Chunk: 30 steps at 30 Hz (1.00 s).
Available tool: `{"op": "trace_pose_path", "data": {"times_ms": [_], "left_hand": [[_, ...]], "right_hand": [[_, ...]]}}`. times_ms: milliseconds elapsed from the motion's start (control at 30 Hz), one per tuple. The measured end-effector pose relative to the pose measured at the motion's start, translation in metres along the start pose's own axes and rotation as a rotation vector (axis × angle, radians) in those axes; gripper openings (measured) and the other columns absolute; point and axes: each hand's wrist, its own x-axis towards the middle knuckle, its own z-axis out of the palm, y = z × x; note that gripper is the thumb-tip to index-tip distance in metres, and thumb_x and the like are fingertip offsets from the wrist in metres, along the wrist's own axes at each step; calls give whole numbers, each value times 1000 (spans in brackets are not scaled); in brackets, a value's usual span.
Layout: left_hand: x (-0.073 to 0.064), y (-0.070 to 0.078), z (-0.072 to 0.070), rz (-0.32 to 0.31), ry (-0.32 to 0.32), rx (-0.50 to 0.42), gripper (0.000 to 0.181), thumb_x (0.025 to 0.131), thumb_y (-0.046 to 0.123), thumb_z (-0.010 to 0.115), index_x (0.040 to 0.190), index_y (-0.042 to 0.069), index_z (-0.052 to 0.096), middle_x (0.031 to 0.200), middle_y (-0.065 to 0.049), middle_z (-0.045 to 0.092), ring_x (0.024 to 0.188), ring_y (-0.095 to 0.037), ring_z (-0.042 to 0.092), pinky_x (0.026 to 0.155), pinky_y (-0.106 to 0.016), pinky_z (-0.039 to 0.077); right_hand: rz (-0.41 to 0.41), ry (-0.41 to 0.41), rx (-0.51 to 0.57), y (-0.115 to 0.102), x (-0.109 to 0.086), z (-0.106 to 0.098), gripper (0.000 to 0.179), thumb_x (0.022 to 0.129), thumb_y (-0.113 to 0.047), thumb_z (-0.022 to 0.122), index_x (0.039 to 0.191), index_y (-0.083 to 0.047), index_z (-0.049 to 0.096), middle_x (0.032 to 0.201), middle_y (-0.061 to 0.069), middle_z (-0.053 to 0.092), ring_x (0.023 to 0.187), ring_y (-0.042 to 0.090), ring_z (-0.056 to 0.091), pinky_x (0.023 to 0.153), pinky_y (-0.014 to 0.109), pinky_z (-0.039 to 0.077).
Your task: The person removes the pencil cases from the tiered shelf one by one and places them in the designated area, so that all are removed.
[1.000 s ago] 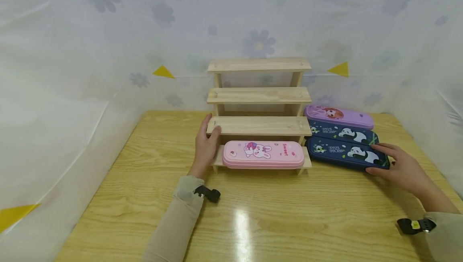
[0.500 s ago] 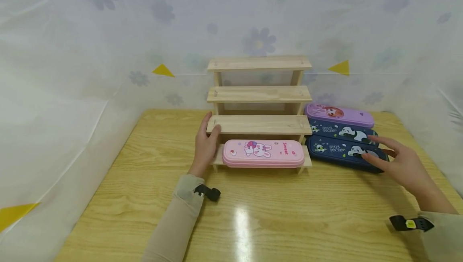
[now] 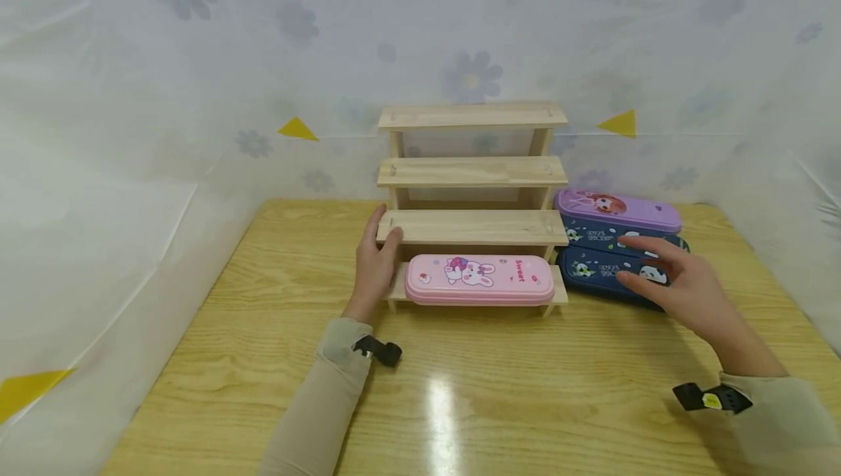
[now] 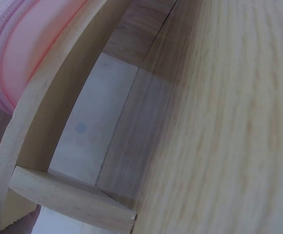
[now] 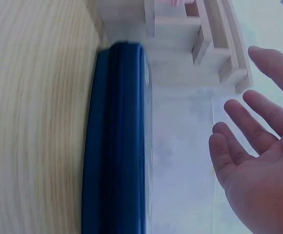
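A stepped wooden display stand [image 3: 469, 226] stands mid-table. My left hand [image 3: 376, 264] grips the left end of its second step from the bottom, thumb on top. On the lowest step lies a pink pencil case [image 3: 499, 280] with a bunny print; its zipped edge [image 4: 5, 48] shows in the left wrist view. My right hand [image 3: 696, 297] hovers over two navy panda pencil cases, thumb and fingers spread apart with nothing between them. It partly hides the front navy case [image 3: 596, 271] and the rear navy case [image 3: 594, 233]. The right wrist view shows the right hand [image 5: 258, 161] above a navy case's side [image 5: 124, 141].
A purple pencil case [image 3: 647, 212] with a girl print lies behind the navy ones, close to the stand's right side. A pale flowered sheet [image 3: 328, 60] rises behind and beside the wooden table [image 3: 263, 374]. Yellow triangles [image 3: 298, 128] mark the sheet.
My right hand has come off the right end of the front navy pencil case and moved left over the panda prints. My left hand stays on the stand.
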Motion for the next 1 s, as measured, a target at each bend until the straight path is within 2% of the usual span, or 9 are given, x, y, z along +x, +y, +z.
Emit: {"op": "trace_pose_path", "data": {"times_ms": [200,400,467,533,600,633,700,833,1000], "left_hand": [[0,1,-1,-12,-5,0,53,101,36,55,151,34,38,141,2,49,58,-12,44,62,-29,43],[3,0,-2,-38,-41,-44,57,102,27,54,155,20,34,152,-1,40,47,-11,36,53,-27,39],[4,0,-2,-44,-41,-48,57,102,25,55,155,19,34,153,-1,38,59,-10,44,63,-26,42],[3,0,-1,-33,-27,-36,57,101,26,55,154,21,36,153,2,39,83,-10,53,78,-28,44],[2,1,-1,-18,-15,-23,55,101,29,56,153,26,37,154,7,37,100,-14,50,93,-31,39],[2,1,0,-12,-9,-17,55,100,31,56,152,28,38,150,5,42,102,-13,51,93,-31,40],[0,1,0,2,-2,-2,55,100,32,55,152,28,39,145,3,47,87,-16,55,83,-34,46],[0,2,0,4,5,14,57,100,33,55,153,24,38,129,-2,55,57,-12,44,60,-31,43],[0,2,0,-2,2,8,56,100,34,55,152,29,38,124,-5,57,59,-15,44,61,-31,43]], "right_hand": [[-44,-35,37,-13,8,16,54,90,-6,72,141,-14,56,139,-2,52,119,-5,48,92,8,41],[-101,-59,54,-20,16,32,55,87,-3,74,139,-11,57,137,4,54,121,-1,49,93,9,41],[-119,-66,58,-22,18,37,56,86,-1,75,138,-10,57,137,6,54,122,-1,48,93,8,40],[-131,-75,63,-25,19,42,59,84,0,76,138,-11,57,138,7,54,123,-2,47,93,8,40],[-139,-87,73,-29,20,47,60,83,2,77,139,-11,57,140,8,53,126,-2,45,94,9,40],[-143,-96,79,-30,21,49,61,83,2,77,139,-11,57,141,8,52,126,-2,44,94,9,41],[-151,-110,81,-34,22,53,62,82,1,77,139,-11,56,142,8,51,127,-1,43,94,11,42],[-152,-125,76,-41,24,60,62,83,-3,79,139,-15,57,141,5,52,126,-1,43,93,12,42],[-176,-149,39,-43,26,69,61,82,-8,81,138,-17,58,142,5,51,126,4,43,93,13,41]]}}
